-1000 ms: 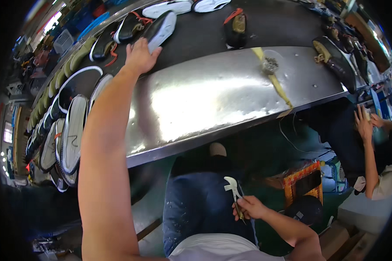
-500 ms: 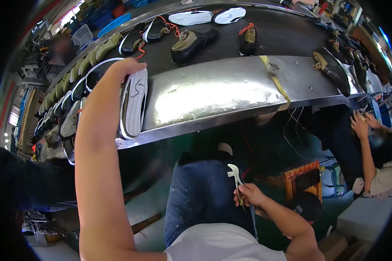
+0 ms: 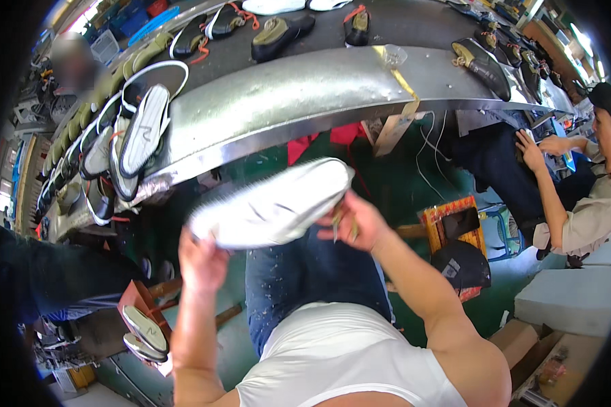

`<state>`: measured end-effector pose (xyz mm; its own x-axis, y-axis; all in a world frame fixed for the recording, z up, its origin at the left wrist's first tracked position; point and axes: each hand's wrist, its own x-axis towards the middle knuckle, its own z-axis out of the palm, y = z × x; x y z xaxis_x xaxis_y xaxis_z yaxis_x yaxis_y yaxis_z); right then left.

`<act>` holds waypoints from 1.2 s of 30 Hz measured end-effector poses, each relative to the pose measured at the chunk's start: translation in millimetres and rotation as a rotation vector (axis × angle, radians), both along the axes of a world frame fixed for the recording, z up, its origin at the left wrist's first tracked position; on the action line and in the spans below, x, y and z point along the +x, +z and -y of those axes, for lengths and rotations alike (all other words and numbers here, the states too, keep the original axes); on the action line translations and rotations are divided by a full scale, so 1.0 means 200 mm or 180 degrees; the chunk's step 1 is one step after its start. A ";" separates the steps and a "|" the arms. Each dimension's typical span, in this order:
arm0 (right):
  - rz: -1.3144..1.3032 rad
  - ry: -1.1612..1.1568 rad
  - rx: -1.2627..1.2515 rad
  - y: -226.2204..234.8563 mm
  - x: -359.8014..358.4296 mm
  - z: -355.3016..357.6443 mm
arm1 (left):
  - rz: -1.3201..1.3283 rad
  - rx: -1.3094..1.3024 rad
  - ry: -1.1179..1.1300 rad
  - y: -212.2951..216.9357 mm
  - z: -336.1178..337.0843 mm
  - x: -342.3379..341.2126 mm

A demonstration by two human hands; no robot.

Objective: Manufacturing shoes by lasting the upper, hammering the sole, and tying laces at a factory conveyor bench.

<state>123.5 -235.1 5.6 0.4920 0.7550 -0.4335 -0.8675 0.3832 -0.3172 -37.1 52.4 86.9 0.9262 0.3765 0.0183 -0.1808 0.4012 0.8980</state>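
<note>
Both hands are holding a white shoe sole over the lap.
The left hand (image 3: 200, 261) is gripping one end of the sole (image 3: 271, 203), the right hand (image 3: 356, 224) is clasping the other, below the tabletop (image 3: 285, 95) edge.

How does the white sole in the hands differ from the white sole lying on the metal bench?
The held sole is in the air between left hand and right hand; the bench sole rests untouched on the metal bench. The held one lies crosswise and blurred, the bench one lengthwise, sharp. Both are white.
</note>
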 end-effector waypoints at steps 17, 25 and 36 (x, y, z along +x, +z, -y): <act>0.2135 0.1026 -0.2348 -0.03 -0.10 0.24 | -0.2376 0.0026 -0.1726 -0.75 0.36 0.86; 0.1914 0.1578 -0.1358 0.26 -0.19 0.18 | -0.0742 0.0885 -0.1650 -0.36 0.26 0.51; 0.2153 0.2385 -0.1551 0.50 -0.25 -0.01 | -0.0403 0.2284 -0.1339 -0.15 0.11 0.15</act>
<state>73.5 -232.2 106.0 0.2307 0.7820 -0.5791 -0.4195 -0.4571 -0.7843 -8.1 30.3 57.2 0.9979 -0.0639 0.0080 -0.0246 -0.2633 0.9644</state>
